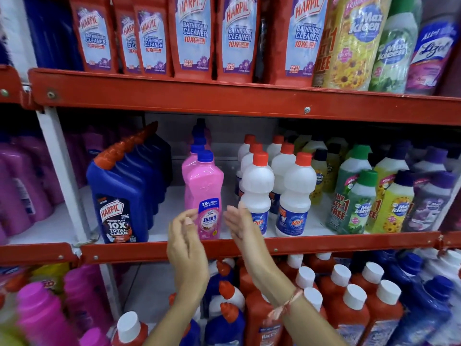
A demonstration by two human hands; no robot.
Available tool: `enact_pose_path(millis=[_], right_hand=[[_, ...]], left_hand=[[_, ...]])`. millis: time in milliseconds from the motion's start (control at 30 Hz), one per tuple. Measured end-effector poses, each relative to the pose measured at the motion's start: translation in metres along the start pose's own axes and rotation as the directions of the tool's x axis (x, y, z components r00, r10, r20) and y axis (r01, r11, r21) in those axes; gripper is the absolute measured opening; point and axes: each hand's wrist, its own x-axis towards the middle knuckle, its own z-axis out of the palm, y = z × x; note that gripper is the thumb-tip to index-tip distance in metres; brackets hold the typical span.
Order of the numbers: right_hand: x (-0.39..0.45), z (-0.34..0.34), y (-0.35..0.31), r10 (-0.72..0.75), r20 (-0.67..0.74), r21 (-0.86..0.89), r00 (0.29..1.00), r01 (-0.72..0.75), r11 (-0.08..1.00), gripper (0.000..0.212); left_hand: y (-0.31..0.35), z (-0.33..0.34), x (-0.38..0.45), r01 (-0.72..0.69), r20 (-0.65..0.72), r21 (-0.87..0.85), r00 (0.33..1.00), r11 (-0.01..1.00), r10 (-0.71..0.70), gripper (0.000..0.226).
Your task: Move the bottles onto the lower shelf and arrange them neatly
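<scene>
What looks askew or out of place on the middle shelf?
No spills or damage show. The one oddity is spacing: the row of pink Shakti bottles with blue caps stands alone with bare white shelf on both sides, apart from the blue Harpic bottles and the white red-capped Rin bottles. All stand upright.

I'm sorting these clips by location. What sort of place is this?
Most likely a shop's cleaning-products aisle: red metal shelf rails hold rows of identical blue Harpic toilet-cleaner bottles, white red-capped Rin bottles and green Max Kleen bottles with "Buy 1 Get 1 Free" stickers.
</scene>
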Motion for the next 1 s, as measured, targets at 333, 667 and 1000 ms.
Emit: enact_pose_path(millis=[333, 667, 1000], right_hand=[[0.018, 0.023, 0.007, 0.09, 0.057, -0.122, 0.994, -0.083, 0.989, 0.046], [0.015, 0.034, 0.009, 0.057, 0.037, -0.072, 0.998, -0.054, 0.996, 0.061], [0.013, 0.027, 0.01, 0.083, 0.065, -0.12, 0.994, -0.075, 0.99, 0.069]], left_hand=[[0.002, -0.031, 0.016, 0.126, 0.294, 0.148, 0.942, 0.981, -0.165, 0.063], [0.0, -0.044, 0.035, 0.157, 0.331, 0.188, 0.919, 0.97, -0.213, 0.085], [0.0, -0.047, 0.037, 0.178, 0.335, 0.212, 0.91, 0.961, -0.243, 0.077]])
